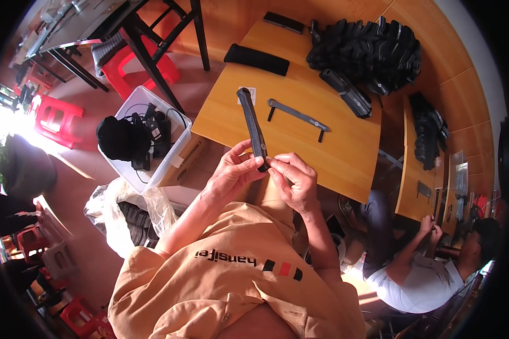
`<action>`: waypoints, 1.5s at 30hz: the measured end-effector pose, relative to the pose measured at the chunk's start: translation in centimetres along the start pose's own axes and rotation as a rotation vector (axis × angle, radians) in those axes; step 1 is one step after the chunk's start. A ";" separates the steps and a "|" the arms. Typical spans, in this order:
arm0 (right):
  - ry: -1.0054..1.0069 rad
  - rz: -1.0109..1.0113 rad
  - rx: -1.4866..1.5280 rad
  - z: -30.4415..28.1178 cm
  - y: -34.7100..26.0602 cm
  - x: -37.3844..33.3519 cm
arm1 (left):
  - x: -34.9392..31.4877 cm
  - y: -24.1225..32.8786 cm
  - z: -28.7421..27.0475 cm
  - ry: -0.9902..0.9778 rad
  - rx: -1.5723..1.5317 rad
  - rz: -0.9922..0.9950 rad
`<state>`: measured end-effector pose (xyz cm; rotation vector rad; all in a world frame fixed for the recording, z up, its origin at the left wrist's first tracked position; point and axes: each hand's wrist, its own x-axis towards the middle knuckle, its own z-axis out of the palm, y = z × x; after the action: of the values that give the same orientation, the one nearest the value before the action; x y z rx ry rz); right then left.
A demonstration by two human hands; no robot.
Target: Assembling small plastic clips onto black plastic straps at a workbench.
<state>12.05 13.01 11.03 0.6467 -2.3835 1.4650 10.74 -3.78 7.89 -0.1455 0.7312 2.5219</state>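
Note:
A long dark grey strap-like strip [250, 120] slants up from my hands over the near left of the wooden table [226, 118]. My left hand [231, 171] grips its lower end between thumb and fingers. Against the same end, my right hand [295, 179] pinches with thumb and forefinger; whether a small part sits between those fingertips is hidden. Beyond them a similar flat grey strip [300, 116] lies on the table, with a short black tab [271, 114] at its left end and another black tab [321, 136] near its right end.
A heap of black strips [367, 53] fills the table's far right, beside a black bundle [346, 93]. A black pouch-like piece [257, 60] lies at the far left. A clear plastic bin [131, 175] stands left of the table. At right, another person [418, 282] works at a second table [408, 186].

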 end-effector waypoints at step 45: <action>0.005 0.220 0.167 3.4 -0.1 0.9 | -2.2 2.5 1.0 0.165 1.269 0.094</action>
<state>11.35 9.69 9.98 0.4254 -2.4097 1.7677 11.43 -6.06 10.47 0.1339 2.2310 1.6762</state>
